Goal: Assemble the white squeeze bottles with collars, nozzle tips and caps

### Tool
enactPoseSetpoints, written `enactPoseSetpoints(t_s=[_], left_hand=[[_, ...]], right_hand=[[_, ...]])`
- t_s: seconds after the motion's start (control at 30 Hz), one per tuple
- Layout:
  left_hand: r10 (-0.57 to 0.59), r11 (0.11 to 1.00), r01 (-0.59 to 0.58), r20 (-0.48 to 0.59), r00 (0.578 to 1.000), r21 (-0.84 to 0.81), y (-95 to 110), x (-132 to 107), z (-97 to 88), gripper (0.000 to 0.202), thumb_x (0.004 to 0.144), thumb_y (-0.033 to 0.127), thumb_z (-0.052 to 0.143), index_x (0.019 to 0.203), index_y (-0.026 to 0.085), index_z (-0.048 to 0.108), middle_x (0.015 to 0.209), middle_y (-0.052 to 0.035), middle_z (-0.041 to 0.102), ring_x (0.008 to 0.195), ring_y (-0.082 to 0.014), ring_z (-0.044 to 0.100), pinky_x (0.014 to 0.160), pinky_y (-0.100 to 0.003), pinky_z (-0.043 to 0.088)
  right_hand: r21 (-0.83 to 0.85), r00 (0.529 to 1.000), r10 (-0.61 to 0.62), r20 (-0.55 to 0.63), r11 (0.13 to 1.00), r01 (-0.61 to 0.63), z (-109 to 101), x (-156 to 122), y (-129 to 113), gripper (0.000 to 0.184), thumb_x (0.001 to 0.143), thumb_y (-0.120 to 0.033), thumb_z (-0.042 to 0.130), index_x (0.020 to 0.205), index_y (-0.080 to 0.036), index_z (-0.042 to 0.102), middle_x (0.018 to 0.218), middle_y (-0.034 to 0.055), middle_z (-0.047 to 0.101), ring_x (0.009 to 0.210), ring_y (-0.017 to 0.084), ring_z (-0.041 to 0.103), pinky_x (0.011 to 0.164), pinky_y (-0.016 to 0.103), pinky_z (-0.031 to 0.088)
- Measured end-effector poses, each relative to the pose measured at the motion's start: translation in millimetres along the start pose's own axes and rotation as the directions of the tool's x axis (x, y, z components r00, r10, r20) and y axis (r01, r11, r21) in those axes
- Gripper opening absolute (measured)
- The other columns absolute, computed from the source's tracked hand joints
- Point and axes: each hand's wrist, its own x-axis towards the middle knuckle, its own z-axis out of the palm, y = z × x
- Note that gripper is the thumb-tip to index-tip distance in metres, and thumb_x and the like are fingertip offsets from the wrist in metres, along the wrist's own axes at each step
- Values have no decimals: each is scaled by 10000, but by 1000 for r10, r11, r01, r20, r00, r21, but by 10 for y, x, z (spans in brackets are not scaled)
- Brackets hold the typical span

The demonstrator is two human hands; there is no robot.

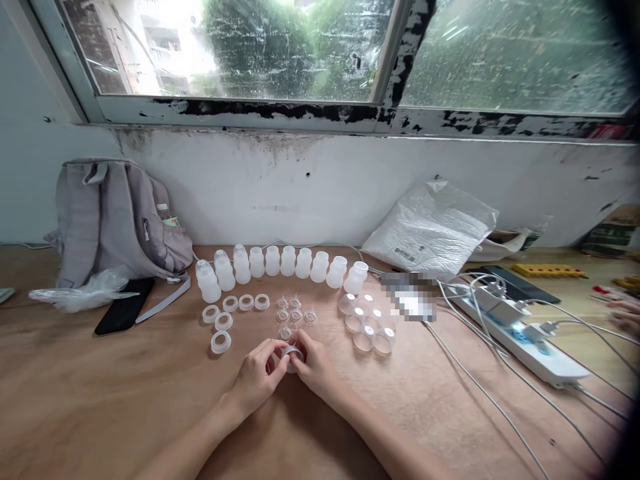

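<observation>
Looking down along the head camera's view, I see both bare hands meeting low over the counter (150, 413). The left hand (259, 372) and the right hand (314, 363) are drawn close together, fingertips pinched on a pale ring (291, 349) between them, near the person's side of the counter. Gripping it from both sides probably keeps so small a piece steady; whether anything sits inside it, I can't tell, since the fingers cover much of it.

Just beyond lie clear teats (296, 315), with loose white rings (221, 343) to the left and clear domed caps (363, 325) grouped to the right. It looks sorted by kind, each lot kept apart and within easy reach. The milky bottles (288, 261) stand upright in a curved row behind, likely there so the tall pieces don't block the small ones. The three leftmost carry clear tops; the others appear uncovered. The power strip (537, 355) lies well off to the right.
</observation>
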Motion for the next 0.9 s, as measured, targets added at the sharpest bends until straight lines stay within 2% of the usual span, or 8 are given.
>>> enactPoseSetpoints(t_s=[0.1,0.27,0.33,0.43,0.57,0.73,0.8,0.9], left_hand=[[-4,1000,5,-10,1000,14,15,2,-32,212,829,292,399,932,192,555,841,-26,600,600,-107,532,601,-236,443],[-75,995,71,-51,996,-65,-20,45,-95,196,828,285,408,899,184,561,830,-26,602,634,-119,532,613,-236,430],[-129,981,121,-44,991,-153,-55,63,-90,200,833,308,411,892,182,555,790,-15,600,610,-112,524,589,-228,423],[-200,932,194,12,980,-306,-112,84,-44,217,829,346,428,896,174,541,663,16,552,502,-86,474,494,-205,390],[-245,842,245,64,967,-480,-169,102,4,224,808,333,463,950,166,507,630,31,526,453,-71,461,444,-189,377],[-302,772,331,146,942,-543,-192,113,-33,264,775,340,487,967,159,505,639,15,561,364,-59,444,332,-164,316],[-301,746,360,200,933,-560,-194,113,-54,301,804,390,423,963,150,513,647,-1,570,358,-62,458,318,-159,303],[-262,735,348,229,937,-582,-196,105,-70,412,844,470,290,970,148,512,687,-19,571,368,-58,471,314,-152,285]], right_hand=[[46,999,5,44,999,-7,-36,-14,-75,41,728,-172,487,765,-184,500,607,-39,489,518,86,405,501,200,336],[260,979,94,180,955,-140,-79,-15,-138,238,823,-359,452,970,-186,524,675,-9,545,514,96,477,465,207,387],[290,978,105,182,944,-155,-84,-12,-135,274,841,-386,422,1002,-189,521,675,-9,545,497,94,472,458,211,389],[204,995,70,69,976,-82,-88,-5,-113,251,851,-369,412,946,-186,555,719,6,549,564,108,476,534,233,402],[14,999,19,-37,1000,-18,-91,8,-80,216,830,-347,457,897,-183,582,746,15,490,592,116,449,585,255,399],[-2,999,10,50,1000,-10,-87,9,-75,276,854,-347,407,704,-176,564,727,12,481,625,120,463,602,247,387],[34,996,15,90,999,-18,-87,7,-84,321,869,-342,376,650,-172,537,659,3,487,605,120,458,571,238,363],[69,996,40,83,997,-46,-90,5,-104,321,864,-346,384,632,-168,516,591,-14,474,547,108,422,518,229,322]])
